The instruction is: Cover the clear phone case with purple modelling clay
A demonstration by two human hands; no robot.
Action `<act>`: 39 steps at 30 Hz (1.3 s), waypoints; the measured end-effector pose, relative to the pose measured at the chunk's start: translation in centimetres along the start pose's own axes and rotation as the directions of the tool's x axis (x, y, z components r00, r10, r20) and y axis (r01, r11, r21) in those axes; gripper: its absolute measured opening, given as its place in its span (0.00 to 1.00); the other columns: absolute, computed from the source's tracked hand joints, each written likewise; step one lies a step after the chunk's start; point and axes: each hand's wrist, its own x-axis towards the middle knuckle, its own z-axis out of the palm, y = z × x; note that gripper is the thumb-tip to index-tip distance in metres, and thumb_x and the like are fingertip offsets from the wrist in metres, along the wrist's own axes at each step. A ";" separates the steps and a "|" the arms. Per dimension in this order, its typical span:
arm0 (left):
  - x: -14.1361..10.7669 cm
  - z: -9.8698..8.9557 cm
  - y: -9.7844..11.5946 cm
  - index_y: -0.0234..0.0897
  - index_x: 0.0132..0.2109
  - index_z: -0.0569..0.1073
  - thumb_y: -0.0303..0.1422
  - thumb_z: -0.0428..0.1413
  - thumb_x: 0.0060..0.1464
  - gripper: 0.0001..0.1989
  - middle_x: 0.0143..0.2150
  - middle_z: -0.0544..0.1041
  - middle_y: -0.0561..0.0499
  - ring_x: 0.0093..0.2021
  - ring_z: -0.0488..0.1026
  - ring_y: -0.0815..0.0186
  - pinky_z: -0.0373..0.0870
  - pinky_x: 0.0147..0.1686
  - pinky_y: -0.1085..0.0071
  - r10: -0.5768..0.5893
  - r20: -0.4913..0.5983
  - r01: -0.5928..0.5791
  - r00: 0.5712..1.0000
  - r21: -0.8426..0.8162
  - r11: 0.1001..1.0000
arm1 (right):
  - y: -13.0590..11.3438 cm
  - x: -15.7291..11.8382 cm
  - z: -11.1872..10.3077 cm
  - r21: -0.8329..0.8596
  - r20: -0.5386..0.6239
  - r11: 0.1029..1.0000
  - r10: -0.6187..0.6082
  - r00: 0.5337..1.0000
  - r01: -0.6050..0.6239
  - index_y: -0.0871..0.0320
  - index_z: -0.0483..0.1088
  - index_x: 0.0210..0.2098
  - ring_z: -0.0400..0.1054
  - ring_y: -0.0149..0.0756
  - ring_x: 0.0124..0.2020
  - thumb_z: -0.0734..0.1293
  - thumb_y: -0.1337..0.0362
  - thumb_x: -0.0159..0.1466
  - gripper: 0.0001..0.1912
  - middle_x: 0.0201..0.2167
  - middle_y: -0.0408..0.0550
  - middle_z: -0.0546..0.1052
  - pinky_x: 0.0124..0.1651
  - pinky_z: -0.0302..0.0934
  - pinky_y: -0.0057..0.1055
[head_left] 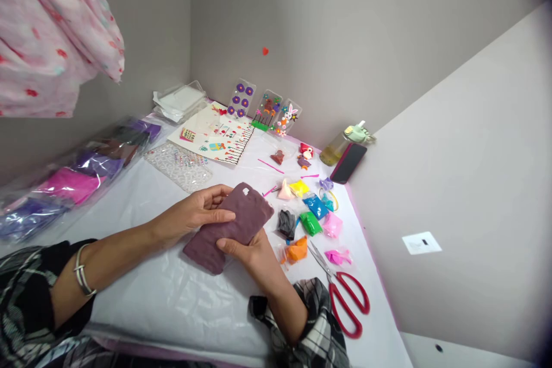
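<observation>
Between my two hands is a phone case (233, 221) covered in brownish-purple clay, tilted above the white-covered table, its camera cutout showing near the top. My left hand (207, 210) grips its left edge, thumb pressed flat on the clay and fingers behind. On the lower right side my right hand (250, 250) holds it, thumb on the clay face and the other fingers hidden underneath. Just right of the case sit a black clay packet (286, 224) and an orange clay packet (296, 250). Red-handled scissors (340, 293) lie close to my right sleeve.
Several more clay packets, including a green one (310, 223), lie on the right. Decorated clear cases (240, 99) lean on the back wall beside a sticker-covered sheet (215, 133). A phone (349, 163) rests against a bottle (338, 146). Bagged clay (73, 184) lines the left.
</observation>
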 end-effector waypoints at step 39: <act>1.9 0.5 -0.3 0.39 0.41 0.82 0.46 0.69 0.51 0.16 0.40 0.84 0.50 0.42 0.78 0.58 0.70 0.43 0.69 -0.192 -0.079 0.172 0.978 -0.209 0.963 | 5.5 -0.5 -0.4 0.206 -0.118 0.967 0.180 0.977 -0.153 0.54 0.72 0.48 0.79 0.52 0.42 0.82 0.51 0.45 0.35 0.43 0.52 0.84 0.47 0.72 0.45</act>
